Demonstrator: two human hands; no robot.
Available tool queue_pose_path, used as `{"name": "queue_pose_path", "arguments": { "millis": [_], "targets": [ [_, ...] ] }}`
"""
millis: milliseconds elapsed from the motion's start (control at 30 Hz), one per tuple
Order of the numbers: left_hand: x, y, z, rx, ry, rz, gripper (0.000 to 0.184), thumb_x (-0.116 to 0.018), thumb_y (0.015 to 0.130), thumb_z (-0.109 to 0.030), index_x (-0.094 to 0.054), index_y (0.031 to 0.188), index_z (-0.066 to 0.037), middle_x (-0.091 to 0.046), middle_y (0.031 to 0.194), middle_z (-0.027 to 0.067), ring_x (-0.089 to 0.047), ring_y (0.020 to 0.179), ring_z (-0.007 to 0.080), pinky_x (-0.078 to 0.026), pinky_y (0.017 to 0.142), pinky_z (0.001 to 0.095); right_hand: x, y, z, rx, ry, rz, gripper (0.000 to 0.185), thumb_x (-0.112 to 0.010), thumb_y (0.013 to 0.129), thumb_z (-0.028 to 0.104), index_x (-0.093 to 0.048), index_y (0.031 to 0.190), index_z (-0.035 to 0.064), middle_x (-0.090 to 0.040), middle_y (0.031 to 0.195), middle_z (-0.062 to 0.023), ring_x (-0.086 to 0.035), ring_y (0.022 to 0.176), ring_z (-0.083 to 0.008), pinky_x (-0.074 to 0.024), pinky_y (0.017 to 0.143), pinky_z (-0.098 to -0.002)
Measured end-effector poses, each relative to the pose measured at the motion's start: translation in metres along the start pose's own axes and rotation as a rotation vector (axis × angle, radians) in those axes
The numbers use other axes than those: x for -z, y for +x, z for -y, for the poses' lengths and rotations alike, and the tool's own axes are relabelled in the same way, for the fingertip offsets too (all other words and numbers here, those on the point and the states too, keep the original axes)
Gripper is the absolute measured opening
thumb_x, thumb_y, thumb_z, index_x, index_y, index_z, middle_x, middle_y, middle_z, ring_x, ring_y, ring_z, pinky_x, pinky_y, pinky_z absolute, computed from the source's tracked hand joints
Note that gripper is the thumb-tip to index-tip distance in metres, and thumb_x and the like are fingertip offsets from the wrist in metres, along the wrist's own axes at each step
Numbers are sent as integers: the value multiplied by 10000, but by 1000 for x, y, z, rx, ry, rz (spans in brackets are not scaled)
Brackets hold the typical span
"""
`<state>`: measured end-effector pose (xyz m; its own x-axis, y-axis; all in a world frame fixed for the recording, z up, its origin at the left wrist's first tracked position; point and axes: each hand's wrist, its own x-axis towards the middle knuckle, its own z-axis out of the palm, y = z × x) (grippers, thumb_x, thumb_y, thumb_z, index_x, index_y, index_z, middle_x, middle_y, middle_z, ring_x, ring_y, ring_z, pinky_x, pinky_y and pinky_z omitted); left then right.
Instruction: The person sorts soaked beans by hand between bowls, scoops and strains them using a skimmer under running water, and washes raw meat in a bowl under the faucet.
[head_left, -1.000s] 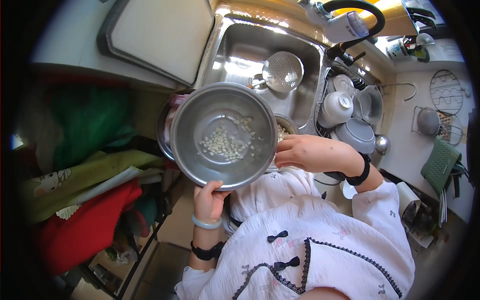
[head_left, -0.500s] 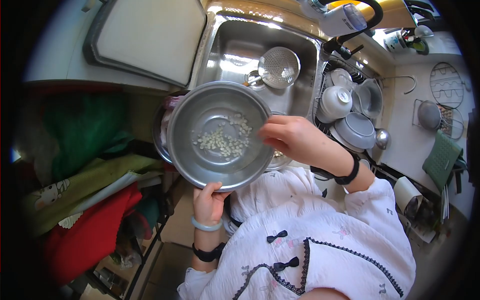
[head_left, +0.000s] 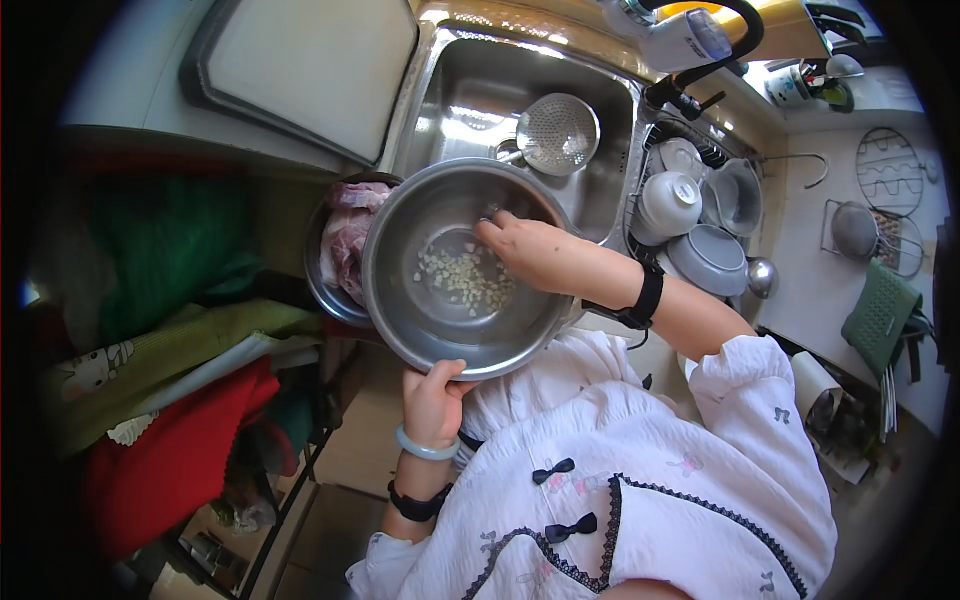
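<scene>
A wide stainless steel bowl [head_left: 400,330] is held level in front of my body, partly over the near edge of the sink. Many small pale kernels [head_left: 465,280] lie in a little water on its bottom. My left hand [head_left: 435,400] grips the near rim, thumb on top and fingers underneath. Over the far right part of the bowl's inside, my right hand [head_left: 525,250] has its fingertips bunched together near the wall. What they hold, if anything, is too small to make out.
Raw meat [head_left: 350,240] sits in another metal bowl at the left. A perforated skimmer [head_left: 558,135] lies in the sink [head_left: 480,75]. White bowls [head_left: 670,205] fill a dish rack at the right. A lidded white board [head_left: 300,70] stands upper left; cloths [head_left: 190,440] hang lower left.
My right hand has moved left from the bowl's right rim to inside it, fingers lowered. The steel bowl and my left hand have shifted slightly right, showing more of the meat.
</scene>
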<state>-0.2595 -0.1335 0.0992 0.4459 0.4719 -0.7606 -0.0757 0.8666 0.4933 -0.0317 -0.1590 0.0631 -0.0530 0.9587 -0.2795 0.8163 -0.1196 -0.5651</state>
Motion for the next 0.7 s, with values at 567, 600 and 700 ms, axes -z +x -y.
{"name": "queue_pose_path", "arguments": {
  "millis": [567, 600, 700],
  "targets": [
    [-11, -2, 2, -2, 38, 22, 492, -443, 721, 96, -353, 1198, 15, -524, 1043, 164, -610, 864, 273, -576, 686, 387, -18, -18, 25, 138, -67, 313, 271, -575, 765, 150, -513, 1028, 137, -513, 989, -93, -589, 863, -295, -486, 690, -384],
    [-12, -2, 2, 5, 43, 29, 497, -443, 722, 96, -347, 1203, 13, -516, 1054, 165, -605, 879, 273, -574, 692, 394, -19, -20, 26, 137, -67, 312, 271, -575, 765, 150, -513, 1028, 137, -513, 989, -93, -589, 863, -295, -486, 690, -384],
    [-11, -2, 3, 6, 26, 30, 503, -441, 721, 99, -337, 1206, 14, -503, 1073, 169, -596, 900, 280, -570, 703, 410, -23, -25, 24, 178, -89, 371, 207, -545, 792, 189, -530, 992, 135, -537, 934, -97, -587, 848, -294, -470, 698, -391]
  ]
}}
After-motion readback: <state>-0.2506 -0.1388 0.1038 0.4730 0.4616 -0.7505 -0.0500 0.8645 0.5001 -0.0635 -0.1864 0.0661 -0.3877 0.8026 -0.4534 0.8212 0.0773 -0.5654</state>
